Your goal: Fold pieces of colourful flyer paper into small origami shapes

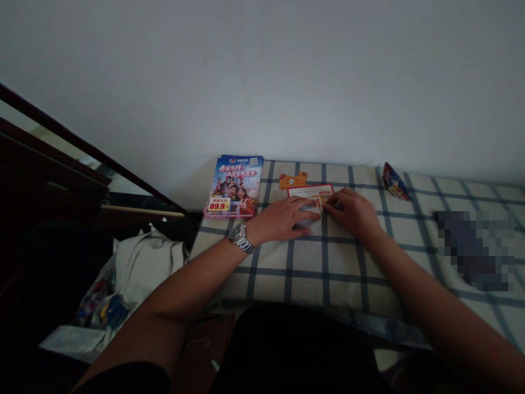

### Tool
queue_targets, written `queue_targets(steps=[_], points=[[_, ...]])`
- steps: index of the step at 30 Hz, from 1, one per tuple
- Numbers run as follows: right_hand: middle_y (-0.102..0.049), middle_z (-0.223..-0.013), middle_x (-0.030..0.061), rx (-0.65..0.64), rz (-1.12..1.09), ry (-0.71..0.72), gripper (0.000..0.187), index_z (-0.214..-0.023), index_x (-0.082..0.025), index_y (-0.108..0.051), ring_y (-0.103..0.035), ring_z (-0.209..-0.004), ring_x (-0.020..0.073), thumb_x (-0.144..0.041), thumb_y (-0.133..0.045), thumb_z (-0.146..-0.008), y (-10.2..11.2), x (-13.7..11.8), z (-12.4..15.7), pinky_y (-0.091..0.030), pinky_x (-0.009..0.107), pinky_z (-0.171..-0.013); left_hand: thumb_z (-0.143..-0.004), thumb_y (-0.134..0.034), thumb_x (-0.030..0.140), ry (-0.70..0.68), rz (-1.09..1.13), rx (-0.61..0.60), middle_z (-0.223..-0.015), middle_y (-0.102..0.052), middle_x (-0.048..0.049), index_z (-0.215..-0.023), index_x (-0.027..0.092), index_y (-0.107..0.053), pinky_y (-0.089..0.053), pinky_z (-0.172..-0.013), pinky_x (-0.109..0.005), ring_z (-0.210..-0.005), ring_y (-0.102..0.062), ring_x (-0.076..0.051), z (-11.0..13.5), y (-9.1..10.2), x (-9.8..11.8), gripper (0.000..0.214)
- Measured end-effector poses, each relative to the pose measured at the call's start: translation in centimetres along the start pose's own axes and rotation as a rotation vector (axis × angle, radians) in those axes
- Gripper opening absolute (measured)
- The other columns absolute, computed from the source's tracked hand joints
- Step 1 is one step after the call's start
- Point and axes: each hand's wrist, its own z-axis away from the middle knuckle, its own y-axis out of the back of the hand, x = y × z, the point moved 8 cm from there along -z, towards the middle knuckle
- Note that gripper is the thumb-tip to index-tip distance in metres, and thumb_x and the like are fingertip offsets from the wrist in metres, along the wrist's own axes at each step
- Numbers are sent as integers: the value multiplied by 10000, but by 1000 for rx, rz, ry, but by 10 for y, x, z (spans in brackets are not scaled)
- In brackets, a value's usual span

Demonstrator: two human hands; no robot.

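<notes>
A small red and white printed sheet [310, 192] lies on the checked cloth [311, 262], just in front of my hands. My left hand [283, 220], with a metal watch at the wrist, lies flat with its fingers stretched over the sheet's near edge. My right hand [353, 212] is curled, its fingertips pinched on the sheet's right corner. An orange bear-shaped cutout [292, 180] sits just beyond the sheet.
A stack of colourful flyers [235, 187] lies at the cloth's far left corner by the wall. A folded paper shape [394, 182] sits at the far right. A blurred dark patch [476, 246] lies to the right. Bags and cloth [139, 262] are heaped low on the left.
</notes>
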Motion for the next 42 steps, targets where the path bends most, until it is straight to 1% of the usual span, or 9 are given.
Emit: queue_targets(steps=[3, 7, 11, 17, 21, 25, 32, 36, 42], points=[[-723, -974, 66, -21, -36, 69, 111, -930, -231, -744, -678, -801, 229, -326, -718, -981, 0, -8, 1, -480, 346, -699, -1060, -654, 419, 7, 29, 5, -1602, -542, -104, -1445, 266, -604, -463, -1244, -503, -1474, -526, -291, -1, -1, -2, 417], [-717, -967, 72, -65, -78, 166, 70, -947, -228, -736, -691, -885, 254, -275, -703, -987, -3, -19, 0, -523, 364, -778, -1069, -632, 373, 51, 56, 23, -1534, -599, -144, -1488, 202, -518, -501, -1217, -480, -1436, -574, -288, -2, -2, -8, 467], [-732, -972, 81, -77, -101, 223, 62, -943, -231, -734, -690, -919, 269, -265, -700, -983, -6, -23, 0, -539, 387, -821, -1083, -598, 317, 40, 56, 28, -1509, -619, -140, -1435, 188, -547, -503, -1219, -473, -1427, -584, -275, -3, -3, -9, 379], [-748, -1032, 94, -142, -116, 229, 107, -947, -242, -745, -693, -979, 286, -321, -689, -993, -11, -27, 1, -547, 420, -888, -1075, -579, 254, 40, 39, 26, -1498, -626, -138, -1402, 188, -574, -509, -1213, -471, -1423, -582, -263, -3, -3, -9, 333], [-743, -1033, 90, -175, -121, 211, 105, -949, -249, -743, -685, -966, 278, -317, -676, -995, -13, -26, -1, -542, 415, -882, -1065, -602, 251, 30, 41, 27, -1515, -618, -129, -1373, 199, -586, -494, -1231, -470, -1441, -569, -258, -4, -2, -8, 313], [-740, -1012, 86, -179, -139, 223, 98, -940, -250, -732, -684, -978, 283, -320, -684, -988, -14, -25, -1, -536, 420, -899, -1063, -607, 243, 20, 37, 19, -1503, -620, -133, -1335, 186, -593, -485, -1240, -458, -1432, -578, -262, -4, -3, -8, 278], [-740, -1069, 98, -185, -197, 250, 107, -1002, -234, -737, -692, -1020, 286, -334, -732, -966, -13, -26, 0, -549, 430, -933, -1057, -618, 246, 16, 30, 23, -1510, -612, -130, -1359, 194, -579, -497, -1220, -471, -1434, -573, -274, -3, -5, -8, 309], [-747, -1070, 91, -187, -216, 237, 104, -1000, -244, -742, -702, -1023, 286, -340, -736, -961, -10, -25, 1, -556, 430, -937, -1062, -610, 249, 13, 33, 28, -1515, -609, -131, -1367, 190, -580, -495, -1220, -466, -1432, -571, -271, -3, -6, -9, 312], [-748, -1000, 83, -163, -235, 173, 99, -942, -239, -748, -707, -949, 273, -279, -663, -974, -11, -19, 0, -557, 414, -884, -1065, -610, 257, 22, 44, 30, -1524, -602, -129, -1417, 194, -566, -501, -1214, -477, -1438, -563, -277, -3, -7, -10, 360]])
